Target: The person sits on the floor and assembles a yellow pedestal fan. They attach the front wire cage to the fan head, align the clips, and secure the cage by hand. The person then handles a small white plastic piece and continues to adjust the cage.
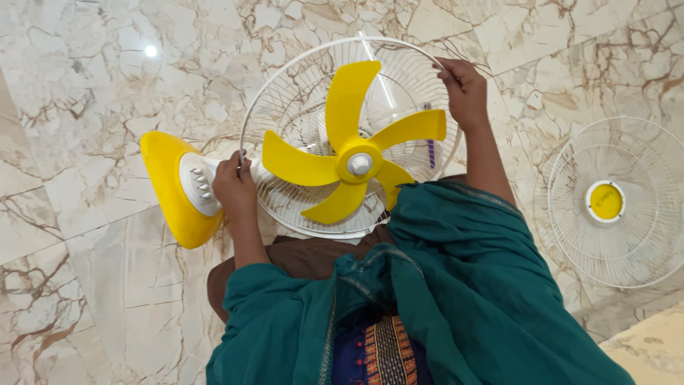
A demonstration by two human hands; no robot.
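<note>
Yellow fan base (167, 189) on marble floor (85, 93) at left; left hand (234, 187) pinching rear guard (299, 93) rim by base; yellow blades (349, 153) centre; right hand (463, 89) clasping guard's upper right rim; loose front grille (627, 246) on floor, far right

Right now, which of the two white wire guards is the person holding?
The rear guard behind the yellow blades, gripped by both hands. The other guard, with its yellow centre cap, lies apart on the floor.

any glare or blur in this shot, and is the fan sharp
Head view: one small bright glare spot on the glossy marble floor; light is even with soft shadows. The yellow fan blades and rear guard are sharp, both hands too. Straight lines bow slightly toward the edges; the loose front guard stays clear.
</note>
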